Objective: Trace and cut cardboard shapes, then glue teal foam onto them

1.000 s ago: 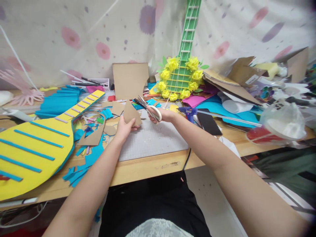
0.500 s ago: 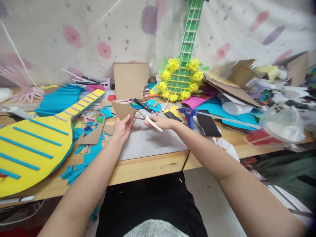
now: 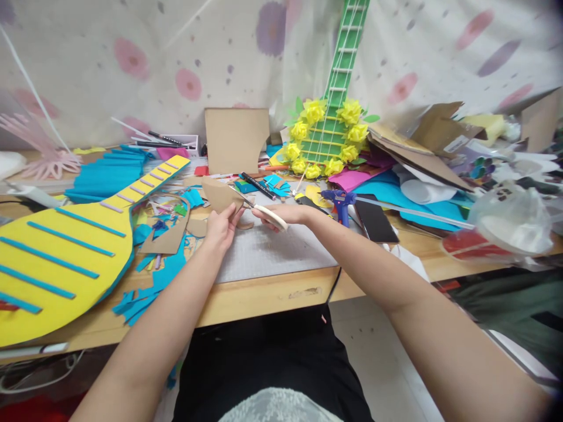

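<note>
1. The counter (image 3: 264, 288) edge lies nearest, the mat (image 3: 272, 253) on top of it.
2. Over the mat's left part, the left hand (image 3: 220, 228) pinches the card (image 3: 219, 193) by its lower edge.
3. The right hand (image 3: 291, 214) grasps the scissors (image 3: 275, 218), blades at the card's right side; whether they bite, I cannot tell.
4. The card looks light and stiff, probably prone to creasing; a flat hold near the edge, away from the blades, should suit.
5. Farther off lie a pen (image 3: 258, 186) and, beyond it, a green guitar (image 3: 328, 133).

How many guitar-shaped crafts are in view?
2: the yellow one lies at the left of the table; the green one, with yellow flowers around its body, is at the back, neck up. Others may be hidden.
</note>
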`<action>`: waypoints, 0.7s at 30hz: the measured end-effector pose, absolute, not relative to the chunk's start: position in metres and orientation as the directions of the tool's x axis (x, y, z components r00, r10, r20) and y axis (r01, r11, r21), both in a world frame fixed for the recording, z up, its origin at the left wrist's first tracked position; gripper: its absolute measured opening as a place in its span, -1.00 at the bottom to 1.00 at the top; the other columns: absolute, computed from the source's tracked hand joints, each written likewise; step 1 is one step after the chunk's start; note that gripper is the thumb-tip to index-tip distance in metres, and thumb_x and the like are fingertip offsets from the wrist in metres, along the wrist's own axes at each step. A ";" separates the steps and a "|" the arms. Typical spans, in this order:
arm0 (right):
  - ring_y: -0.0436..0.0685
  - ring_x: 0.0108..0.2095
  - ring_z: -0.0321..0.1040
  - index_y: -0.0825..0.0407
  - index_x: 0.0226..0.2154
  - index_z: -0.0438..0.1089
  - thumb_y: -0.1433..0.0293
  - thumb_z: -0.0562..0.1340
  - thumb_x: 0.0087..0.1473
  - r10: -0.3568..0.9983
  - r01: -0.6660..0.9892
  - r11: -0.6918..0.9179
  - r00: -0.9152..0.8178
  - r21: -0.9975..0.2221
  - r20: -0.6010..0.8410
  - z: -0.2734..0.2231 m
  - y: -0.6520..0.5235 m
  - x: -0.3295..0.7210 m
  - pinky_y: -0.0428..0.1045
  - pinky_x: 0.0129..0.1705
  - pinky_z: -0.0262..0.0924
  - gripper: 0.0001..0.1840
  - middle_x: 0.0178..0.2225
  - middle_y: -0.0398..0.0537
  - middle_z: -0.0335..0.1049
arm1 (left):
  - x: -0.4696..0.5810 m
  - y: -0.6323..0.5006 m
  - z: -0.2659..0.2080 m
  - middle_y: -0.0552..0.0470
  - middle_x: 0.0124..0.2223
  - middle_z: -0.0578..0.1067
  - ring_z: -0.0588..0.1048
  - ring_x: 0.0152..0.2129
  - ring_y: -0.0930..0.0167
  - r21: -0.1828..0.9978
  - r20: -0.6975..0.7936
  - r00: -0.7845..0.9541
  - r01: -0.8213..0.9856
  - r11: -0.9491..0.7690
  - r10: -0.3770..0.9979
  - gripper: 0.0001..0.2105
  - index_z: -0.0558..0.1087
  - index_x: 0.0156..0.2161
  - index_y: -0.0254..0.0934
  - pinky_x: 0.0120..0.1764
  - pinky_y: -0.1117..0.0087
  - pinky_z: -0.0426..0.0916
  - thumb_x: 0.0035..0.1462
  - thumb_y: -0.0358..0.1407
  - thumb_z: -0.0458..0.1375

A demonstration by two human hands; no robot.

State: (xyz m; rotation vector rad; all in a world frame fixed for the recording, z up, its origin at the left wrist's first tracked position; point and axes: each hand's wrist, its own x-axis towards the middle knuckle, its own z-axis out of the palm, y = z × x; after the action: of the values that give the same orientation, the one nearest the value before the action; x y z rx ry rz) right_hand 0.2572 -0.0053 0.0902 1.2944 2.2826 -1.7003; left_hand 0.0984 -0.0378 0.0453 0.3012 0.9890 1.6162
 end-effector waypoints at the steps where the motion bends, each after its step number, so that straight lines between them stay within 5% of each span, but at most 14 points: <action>1: -0.11 -0.65 0.06 0.07 -0.38 0.15 0.02 -0.01 0.16 0.586 0.606 0.058 -0.664 -0.793 -0.465 0.089 -0.005 0.258 -0.19 -0.66 0.05 -0.58 -0.61 -0.22 0.06 | 0.099 -0.038 0.045 0.04 -0.27 0.58 0.55 -0.35 0.47 0.732 -0.309 -0.310 -0.682 0.016 0.899 -0.67 0.44 -0.13 -0.28 -0.24 0.47 0.50 0.02 -0.64 0.10; 21: -0.15 -0.68 0.08 0.10 -0.47 0.19 -0.02 0.19 -0.02 0.704 0.551 -0.024 -0.583 -0.834 -0.405 0.075 -0.005 0.259 -0.19 -0.69 0.05 -0.50 -0.62 -0.24 0.10 | 0.099 -0.036 0.041 0.05 -0.35 0.56 0.54 -0.46 0.48 0.716 -0.281 -0.333 -0.697 -0.034 0.900 -0.73 0.46 -0.28 -0.32 -0.29 0.46 0.50 -0.04 -0.68 0.10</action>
State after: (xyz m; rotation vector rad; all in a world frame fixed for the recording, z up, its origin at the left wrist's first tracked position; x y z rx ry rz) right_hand 0.2595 -0.0051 0.0746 1.4839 2.2849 -1.8256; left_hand 0.0986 -0.0362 0.0412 0.2938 0.9559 1.6660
